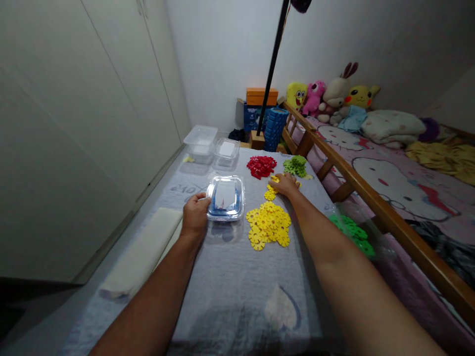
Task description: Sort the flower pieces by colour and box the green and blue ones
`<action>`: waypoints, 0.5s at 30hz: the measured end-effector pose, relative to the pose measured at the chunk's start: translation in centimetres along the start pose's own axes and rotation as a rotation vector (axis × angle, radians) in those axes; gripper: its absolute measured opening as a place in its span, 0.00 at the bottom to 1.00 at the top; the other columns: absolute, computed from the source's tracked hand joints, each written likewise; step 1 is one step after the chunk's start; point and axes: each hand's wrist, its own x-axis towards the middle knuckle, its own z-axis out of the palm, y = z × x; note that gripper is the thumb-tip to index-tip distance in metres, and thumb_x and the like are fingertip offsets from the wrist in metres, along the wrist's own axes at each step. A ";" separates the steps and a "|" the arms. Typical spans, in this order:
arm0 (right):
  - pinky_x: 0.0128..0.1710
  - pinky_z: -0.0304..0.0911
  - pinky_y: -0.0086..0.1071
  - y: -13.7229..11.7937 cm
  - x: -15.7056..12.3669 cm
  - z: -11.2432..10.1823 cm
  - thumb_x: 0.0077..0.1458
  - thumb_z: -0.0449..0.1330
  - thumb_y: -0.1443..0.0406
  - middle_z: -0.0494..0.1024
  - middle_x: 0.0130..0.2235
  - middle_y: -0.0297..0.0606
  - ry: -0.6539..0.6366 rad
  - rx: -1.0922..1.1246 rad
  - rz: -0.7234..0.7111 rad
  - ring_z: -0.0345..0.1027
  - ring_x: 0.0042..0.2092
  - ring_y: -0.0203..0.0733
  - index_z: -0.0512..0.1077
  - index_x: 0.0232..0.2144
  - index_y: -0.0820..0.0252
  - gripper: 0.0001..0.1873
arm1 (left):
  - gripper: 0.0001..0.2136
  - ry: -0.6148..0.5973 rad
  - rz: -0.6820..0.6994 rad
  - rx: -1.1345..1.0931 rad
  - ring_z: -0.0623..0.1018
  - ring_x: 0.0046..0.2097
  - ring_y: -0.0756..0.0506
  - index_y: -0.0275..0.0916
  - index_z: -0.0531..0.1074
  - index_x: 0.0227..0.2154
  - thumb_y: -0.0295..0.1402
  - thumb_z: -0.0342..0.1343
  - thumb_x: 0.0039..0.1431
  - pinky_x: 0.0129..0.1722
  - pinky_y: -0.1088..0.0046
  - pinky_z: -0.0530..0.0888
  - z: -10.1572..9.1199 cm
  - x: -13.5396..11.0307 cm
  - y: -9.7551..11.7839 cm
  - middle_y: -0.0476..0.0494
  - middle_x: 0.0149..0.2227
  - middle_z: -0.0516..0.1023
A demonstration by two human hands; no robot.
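Note:
My left hand grips the left edge of a clear lidded plastic box that holds blue pieces, resting on the grey cloth. My right hand lies knuckles up, fingers curled over a few loose yellow flower-shaped pieces farther back. A larger heap of yellow pieces lies just right of the box. Behind are a red heap and a light green heap.
Two more clear boxes stand at the back left. Dark green pieces in a clear bag lie at the right edge, beside a wooden bed rail. A black pole rises behind. Plush toys sit on the bed.

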 end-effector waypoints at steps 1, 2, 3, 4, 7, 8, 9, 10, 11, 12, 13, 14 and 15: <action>0.63 0.56 0.59 0.0 -0.2 0.1 0.62 0.57 0.45 0.68 0.65 0.48 0.001 -0.007 -0.005 0.61 0.64 0.64 0.75 0.61 0.46 0.30 | 0.19 0.000 -0.001 0.000 0.74 0.25 0.49 0.36 0.74 0.36 0.38 0.65 0.39 0.26 0.74 0.69 0.0 0.0 0.0 0.51 0.25 0.78; 0.63 0.56 0.59 0.0 -0.5 0.2 0.62 0.57 0.46 0.68 0.65 0.48 0.003 -0.010 -0.015 0.61 0.64 0.64 0.75 0.61 0.46 0.29 | 0.19 0.000 -0.001 0.001 0.74 0.25 0.49 0.36 0.74 0.36 0.38 0.65 0.39 0.26 0.74 0.69 0.0 -0.1 0.1 0.51 0.25 0.78; 0.63 0.56 0.59 0.0 -0.9 0.2 0.62 0.57 0.48 0.69 0.65 0.48 0.003 -0.011 -0.031 0.61 0.63 0.63 0.75 0.61 0.47 0.29 | 0.18 0.001 -0.001 0.003 0.74 0.25 0.49 0.36 0.74 0.36 0.38 0.65 0.39 0.26 0.74 0.69 0.1 -0.1 0.1 0.50 0.25 0.78; 0.63 0.56 0.58 0.0 -1.4 0.3 0.63 0.56 0.49 0.69 0.64 0.48 0.001 -0.011 -0.051 0.62 0.63 0.63 0.75 0.61 0.47 0.28 | 0.18 0.003 -0.002 0.005 0.74 0.25 0.49 0.36 0.74 0.35 0.38 0.65 0.39 0.26 0.74 0.69 0.1 -0.1 0.2 0.50 0.25 0.78; 0.63 0.57 0.54 0.1 -3.3 0.4 0.64 0.56 0.51 0.72 0.63 0.46 0.006 -0.011 -0.123 0.64 0.62 0.60 0.78 0.58 0.47 0.24 | 0.18 0.007 0.001 0.001 0.73 0.25 0.49 0.36 0.74 0.34 0.38 0.64 0.38 0.26 0.75 0.68 0.1 -0.1 0.3 0.51 0.24 0.77; 0.63 0.57 0.53 0.1 -4.0 0.4 0.65 0.56 0.51 0.72 0.62 0.45 0.008 -0.010 -0.146 0.64 0.62 0.59 0.78 0.57 0.47 0.24 | 0.17 0.006 0.002 -0.002 0.73 0.25 0.49 0.36 0.74 0.34 0.38 0.64 0.38 0.26 0.75 0.68 0.1 -0.1 0.2 0.51 0.24 0.77; 0.63 0.57 0.51 0.1 -4.9 0.5 0.65 0.56 0.51 0.73 0.62 0.44 0.008 -0.007 -0.166 0.64 0.62 0.58 0.78 0.57 0.46 0.23 | 0.17 0.005 0.004 -0.004 0.73 0.25 0.49 0.36 0.74 0.34 0.38 0.64 0.38 0.26 0.74 0.68 0.1 0.0 0.2 0.51 0.24 0.76; 0.63 0.57 0.51 0.0 -5.7 0.6 0.65 0.56 0.51 0.73 0.62 0.44 0.004 -0.001 -0.186 0.64 0.62 0.58 0.79 0.56 0.46 0.22 | 0.17 0.004 0.005 -0.004 0.73 0.25 0.49 0.36 0.74 0.34 0.38 0.64 0.38 0.26 0.74 0.69 0.1 0.0 0.2 0.51 0.24 0.76; 0.63 0.57 0.50 0.0 -6.6 0.7 0.66 0.56 0.50 0.73 0.62 0.43 -0.006 0.009 -0.207 0.64 0.62 0.57 0.79 0.56 0.46 0.22 | 0.17 0.004 0.006 -0.002 0.73 0.25 0.49 0.36 0.74 0.34 0.38 0.64 0.38 0.26 0.74 0.69 0.1 0.1 0.1 0.51 0.25 0.76; 0.63 0.57 0.50 0.0 -7.4 0.8 0.66 0.56 0.50 0.73 0.62 0.43 -0.021 0.024 -0.231 0.64 0.63 0.57 0.79 0.56 0.46 0.22 | 0.17 0.008 0.006 0.002 0.72 0.25 0.50 0.36 0.74 0.34 0.38 0.64 0.38 0.26 0.74 0.69 0.1 0.1 0.1 0.51 0.25 0.76; 0.63 0.57 0.50 0.0 -8.1 0.8 0.66 0.56 0.50 0.73 0.63 0.43 -0.041 0.044 -0.261 0.64 0.63 0.57 0.79 0.56 0.46 0.22 | 0.17 0.013 0.005 0.006 0.72 0.25 0.50 0.36 0.74 0.34 0.38 0.64 0.38 0.26 0.74 0.68 0.1 0.2 0.0 0.52 0.24 0.76; 0.63 0.58 0.49 0.0 -8.7 0.8 0.67 0.56 0.50 0.73 0.63 0.43 -0.064 0.071 -0.299 0.64 0.63 0.57 0.79 0.56 0.46 0.22 | 0.17 0.015 0.005 0.010 0.72 0.25 0.50 0.36 0.74 0.34 0.38 0.64 0.38 0.26 0.74 0.68 0.1 0.2 0.0 0.52 0.24 0.76; 0.63 0.58 0.48 0.1 -9.1 0.7 0.67 0.55 0.51 0.73 0.63 0.43 -0.087 0.108 -0.345 0.65 0.63 0.55 0.79 0.56 0.47 0.22 | 0.17 0.015 0.004 0.013 0.72 0.25 0.50 0.36 0.74 0.34 0.38 0.64 0.39 0.26 0.74 0.68 0.0 0.2 0.0 0.52 0.25 0.76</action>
